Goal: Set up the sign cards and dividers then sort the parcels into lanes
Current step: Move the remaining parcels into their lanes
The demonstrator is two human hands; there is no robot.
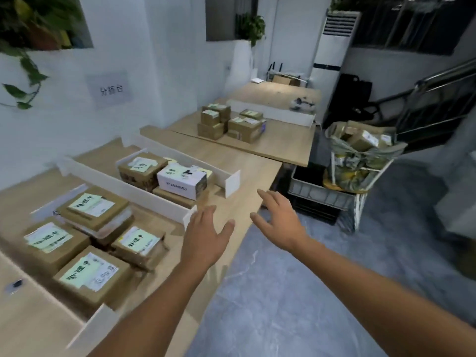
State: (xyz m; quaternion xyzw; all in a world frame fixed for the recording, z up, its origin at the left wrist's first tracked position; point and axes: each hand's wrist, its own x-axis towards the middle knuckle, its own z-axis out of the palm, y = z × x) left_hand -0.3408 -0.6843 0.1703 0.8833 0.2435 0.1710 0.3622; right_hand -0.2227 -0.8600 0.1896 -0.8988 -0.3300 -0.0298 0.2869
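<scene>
Left hand [206, 237] and right hand [279, 220] hover empty, fingers spread, near 2 lanes of parcels [88, 275] between dividers [154, 196]; sorting seems underway, so next reach toward the sack [341, 148] of parcels.

Our left hand [206, 235] and right hand [279, 219] reach forward on bare, outstretched arms, fingers straight and spread, holding nothing.

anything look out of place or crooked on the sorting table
Nothing is spilled or visibly damaged. The near-lane parcels lie at mixed angles, not square to the dividers, and the white box sits skewed atop a flat brown parcel.
</scene>
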